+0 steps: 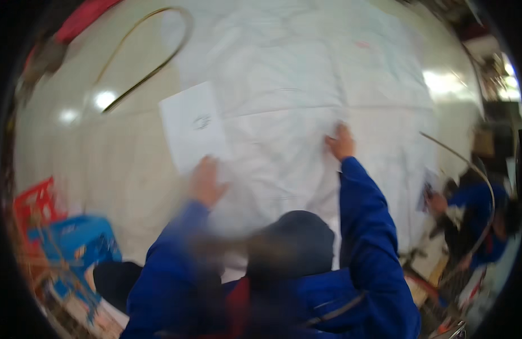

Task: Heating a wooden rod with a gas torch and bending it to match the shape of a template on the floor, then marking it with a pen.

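Note:
A large wrinkled white cloth [306, 85] lies spread over a pale floor. My right hand [341, 141] rests on it near the middle, fingers stretched forward and pressed on the fabric, blue sleeve behind. My left hand [206, 181] is blurred by motion. It lies at the lower edge of a white paper sheet [193, 127] with a small dark mark, which sits on the cloth's left border. Whether the left hand grips anything is unclear. A dark rounded shape [297, 243] sits between my arms.
Another person in blue [475, 209] crouches at the cloth's right edge, one hand [436, 200] near it. A thin curved cable [148, 51] loops on the floor at upper left. A red crate [37, 203] and a blue box [74, 243] stand at the left.

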`<state>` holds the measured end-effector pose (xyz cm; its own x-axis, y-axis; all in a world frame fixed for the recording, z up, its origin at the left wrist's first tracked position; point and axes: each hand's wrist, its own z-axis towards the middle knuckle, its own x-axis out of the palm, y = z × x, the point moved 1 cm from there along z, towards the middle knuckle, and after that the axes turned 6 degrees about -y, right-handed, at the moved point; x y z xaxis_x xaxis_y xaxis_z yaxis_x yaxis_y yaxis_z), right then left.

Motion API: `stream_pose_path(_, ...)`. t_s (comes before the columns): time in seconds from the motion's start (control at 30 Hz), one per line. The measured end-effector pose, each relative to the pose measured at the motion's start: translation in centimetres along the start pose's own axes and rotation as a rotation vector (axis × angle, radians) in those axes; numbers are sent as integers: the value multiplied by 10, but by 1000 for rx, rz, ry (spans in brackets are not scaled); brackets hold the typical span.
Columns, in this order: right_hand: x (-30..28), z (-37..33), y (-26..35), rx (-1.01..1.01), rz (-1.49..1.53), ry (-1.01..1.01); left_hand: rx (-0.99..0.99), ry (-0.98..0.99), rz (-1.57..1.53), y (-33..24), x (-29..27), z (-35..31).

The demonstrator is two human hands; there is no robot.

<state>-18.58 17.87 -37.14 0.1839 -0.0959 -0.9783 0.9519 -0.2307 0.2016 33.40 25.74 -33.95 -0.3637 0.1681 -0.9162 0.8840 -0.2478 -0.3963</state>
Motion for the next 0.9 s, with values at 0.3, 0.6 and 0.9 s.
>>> stream_pose_path(0.3, -125, -80, 107, -46, 178, 67, -211, -100, 191, 127, -121, 40)
stream_pose_path(0.6, -314, -97, 168, -64, 257, 290, -415, 226, -150, -47, -327, -108)
stream_pose_path(0.9, -561, -218, 235, -80, 571, 341, -454, 350, -193, -321, -564, -215)
